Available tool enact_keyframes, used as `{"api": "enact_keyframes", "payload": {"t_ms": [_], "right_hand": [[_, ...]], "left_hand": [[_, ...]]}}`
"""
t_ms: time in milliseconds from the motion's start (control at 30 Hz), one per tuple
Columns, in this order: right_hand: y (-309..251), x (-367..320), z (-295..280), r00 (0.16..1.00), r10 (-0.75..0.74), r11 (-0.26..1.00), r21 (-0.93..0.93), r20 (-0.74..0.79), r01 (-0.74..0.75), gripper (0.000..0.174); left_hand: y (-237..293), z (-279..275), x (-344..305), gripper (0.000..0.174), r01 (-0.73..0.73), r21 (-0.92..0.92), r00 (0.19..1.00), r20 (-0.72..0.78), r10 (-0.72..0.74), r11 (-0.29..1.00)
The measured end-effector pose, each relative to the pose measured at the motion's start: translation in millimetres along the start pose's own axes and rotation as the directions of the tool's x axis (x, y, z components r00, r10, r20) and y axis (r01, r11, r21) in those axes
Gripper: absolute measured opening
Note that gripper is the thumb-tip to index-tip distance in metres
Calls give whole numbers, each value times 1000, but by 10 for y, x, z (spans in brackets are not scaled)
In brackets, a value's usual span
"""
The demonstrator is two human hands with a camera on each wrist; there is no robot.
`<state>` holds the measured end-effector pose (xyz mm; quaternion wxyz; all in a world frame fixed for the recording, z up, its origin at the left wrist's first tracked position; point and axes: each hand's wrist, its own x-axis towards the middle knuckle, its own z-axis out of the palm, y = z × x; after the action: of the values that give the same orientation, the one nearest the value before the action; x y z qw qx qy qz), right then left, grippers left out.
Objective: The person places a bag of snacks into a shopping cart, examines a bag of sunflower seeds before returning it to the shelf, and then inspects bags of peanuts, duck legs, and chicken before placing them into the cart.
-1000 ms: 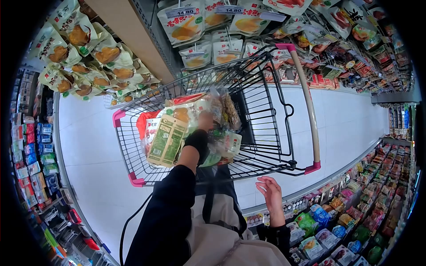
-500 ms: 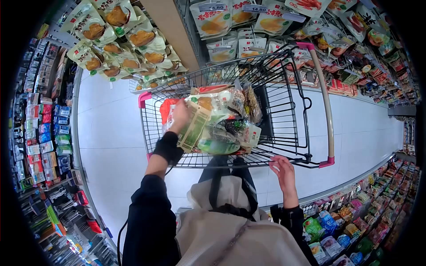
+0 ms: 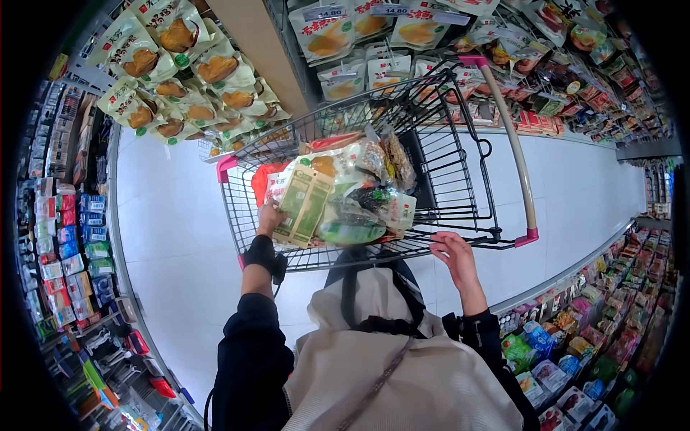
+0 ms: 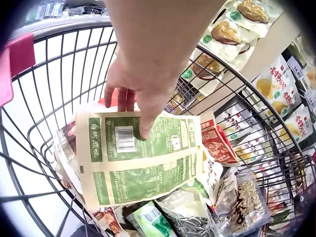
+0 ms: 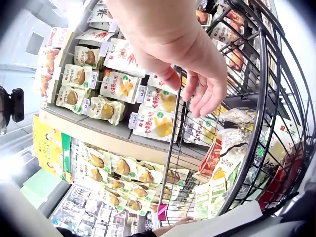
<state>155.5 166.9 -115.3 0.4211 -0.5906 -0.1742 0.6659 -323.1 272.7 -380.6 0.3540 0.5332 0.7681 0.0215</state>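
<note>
A green and cream packet point(image 4: 143, 158) lies on top of other bagged goods in the cart. My left hand point(image 4: 143, 86) pinches its edge, thumb on the printed face and fingers behind, seen in the left wrist view. In the head view that hand point(image 3: 270, 218) is at the packet's left edge point(image 3: 305, 205). Beside it lie a clear-and-green bag point(image 3: 352, 228) and a bag of dried goods point(image 3: 399, 161). My right hand point(image 3: 454, 255) hovers by the cart's near rim with loosely bent fingers, holding nothing; the right wrist view shows this hand point(image 5: 187, 64) empty too.
The wire cart point(image 3: 460, 154) has a long handle point(image 3: 509, 144) on the right. Hanging packets point(image 3: 215, 68) and price-tagged shelves stand beyond it. More shelves point(image 3: 72, 244) line the left, and bagged goods point(image 3: 575, 345) fill the lower right. White floor point(image 3: 165, 201) surrounds the cart.
My left hand has moved from the middle of the goods to the green and cream packet and now grips its left edge. The right hand has come up nearer the cart's rim.
</note>
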Motion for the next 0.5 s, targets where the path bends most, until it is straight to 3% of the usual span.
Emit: {"api": "enact_keyframes", "payload": {"t_ms": [67, 100, 200, 233, 367, 500], "right_hand": [[22, -3, -11, 1000, -4, 1000, 15, -1, 4, 21], [33, -8, -10, 1000, -5, 1000, 23, -3, 5, 21], [31, -22, -13, 1000, -10, 999, 36, -14, 10, 21], [36, -30, -12, 1000, -11, 999, 42, -20, 12, 21], [46, -71, -68, 999, -40, 997, 59, -36, 42, 22], [57, -128, -127, 995, -76, 993, 89, -58, 81, 23]], "left_hand": [[-23, 89, 17, 56, -6, 67, 995, -95, 13, 998], [117, 0, -108, 58, -78, 101, 993, -79, 86, 992], [284, -46, -313, 64, -127, -106, 988, -96, 117, 986], [393, -111, -393, 68, -137, -31, 987, -86, 134, 990], [557, -266, -515, 60, -246, -161, 962, -159, 220, 956], [1198, -781, -900, 54, -355, 25, 895, -278, 348, 935]]}}
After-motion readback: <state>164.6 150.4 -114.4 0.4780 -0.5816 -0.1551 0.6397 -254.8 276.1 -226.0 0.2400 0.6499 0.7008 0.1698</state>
